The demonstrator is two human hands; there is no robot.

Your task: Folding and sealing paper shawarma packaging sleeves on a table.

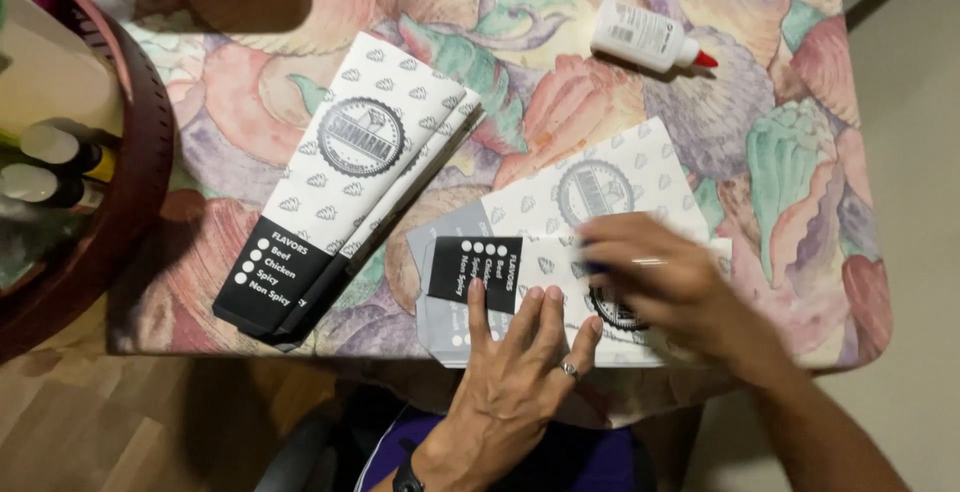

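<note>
Both hands (520,352) flat, fingers spread, on paper sleeve (520,262).

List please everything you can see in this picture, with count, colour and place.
paper sleeves, stacked: count unclear, white with black ends, left of middle on the table
paper sleeves, flat: at least two, white, grey and black, at the near edge, under the hands
glue bottle: one, white with red tip, lying at the far right
tablecloth: one, pastel shell pattern, covers the table
round tray: one, dark red, at the left edge
bottles: two seen, pale caps, lying in the tray
ring: one, silver, on the left hand
left hand: flat, pressing a sleeve
right hand: blurred, on a sleeve
</note>
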